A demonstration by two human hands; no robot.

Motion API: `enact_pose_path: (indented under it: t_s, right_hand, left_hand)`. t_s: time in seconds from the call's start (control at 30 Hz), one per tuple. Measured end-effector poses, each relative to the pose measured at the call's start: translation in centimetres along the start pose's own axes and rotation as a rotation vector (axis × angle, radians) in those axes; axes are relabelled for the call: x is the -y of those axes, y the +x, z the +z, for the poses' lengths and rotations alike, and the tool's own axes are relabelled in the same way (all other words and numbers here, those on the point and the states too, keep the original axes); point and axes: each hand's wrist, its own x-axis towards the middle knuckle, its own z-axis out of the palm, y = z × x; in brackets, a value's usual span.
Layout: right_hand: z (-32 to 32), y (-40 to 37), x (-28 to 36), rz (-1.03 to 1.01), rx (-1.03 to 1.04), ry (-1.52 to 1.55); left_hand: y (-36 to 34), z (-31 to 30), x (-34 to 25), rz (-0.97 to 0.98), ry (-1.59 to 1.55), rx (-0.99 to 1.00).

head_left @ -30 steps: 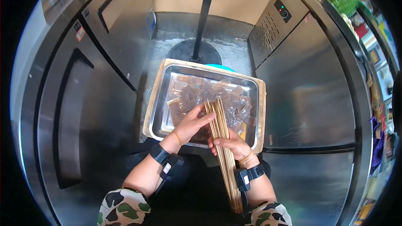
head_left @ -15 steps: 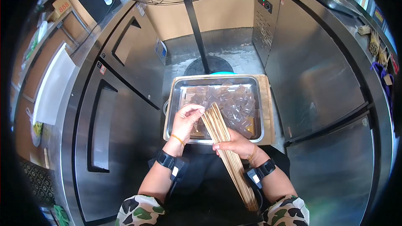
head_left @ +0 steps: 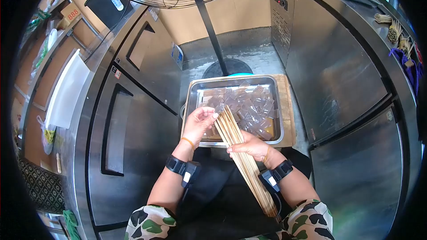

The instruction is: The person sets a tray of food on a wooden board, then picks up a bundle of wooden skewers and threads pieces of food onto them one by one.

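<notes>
My right hand (head_left: 253,146) is wrapped around a thick bundle of bamboo skewers (head_left: 249,169), which slants from the tray down toward my lap. At the bundle's upper ends, my left hand (head_left: 199,124) has thumb and forefinger pinched together. A clear glint shows by those fingertips, but I cannot make out what they hold. Beneath and beyond both hands, a rectangular steel tray (head_left: 281,120) contains many translucent, brownish square pieces (head_left: 253,109), heaped loosely in some liquid. The tray rests on a wooden board (head_left: 287,106).
A black fan stand (head_left: 209,31) rises behind the tray, its wire cage overhead. Steel cabinets flank me, left (head_left: 147,106) and right (head_left: 338,71). More skewer bundles (head_left: 394,32) and a purple cloth (head_left: 407,69) lie on the right counter. A white plastic bin (head_left: 69,93) stands left.
The camera view has tilted slightly, shifting the surroundings a little. My left fingertips stay by the skewer tips and my right hand keeps its hold on the bundle.
</notes>
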Motion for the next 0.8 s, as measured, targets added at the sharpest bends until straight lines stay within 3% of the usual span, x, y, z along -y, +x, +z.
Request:
enact_pose_path:
  t_s: [0.2,0.3,0.43,0.7,0.8]
  right_hand:
    - [-0.4,0.2,-0.6,0.043,0.047,0.054]
    - [0.2,-0.2,0.0,0.124,0.057,0.231]
    - [-0.1,-0.3,0.0,0.065,0.086,0.197]
    - [-1.5,0.2,-0.9,0.039,-0.061,0.178]
    - [-1.9,0.3,-0.6,0.012,-0.102,0.175]
  left_hand:
    - [0.5,-0.6,1.3,0.209,0.151,-0.057]
    - [-0.5,-0.4,-0.3,0.15,0.016,-0.007]
    - [-1.8,-0.4,-1.6,0.14,-0.062,-0.005]
    - [-1.8,0.6,0.3,0.293,0.258,-0.167]
    - [-1.9,0.6,0.6,0.092,-0.052,-0.039]
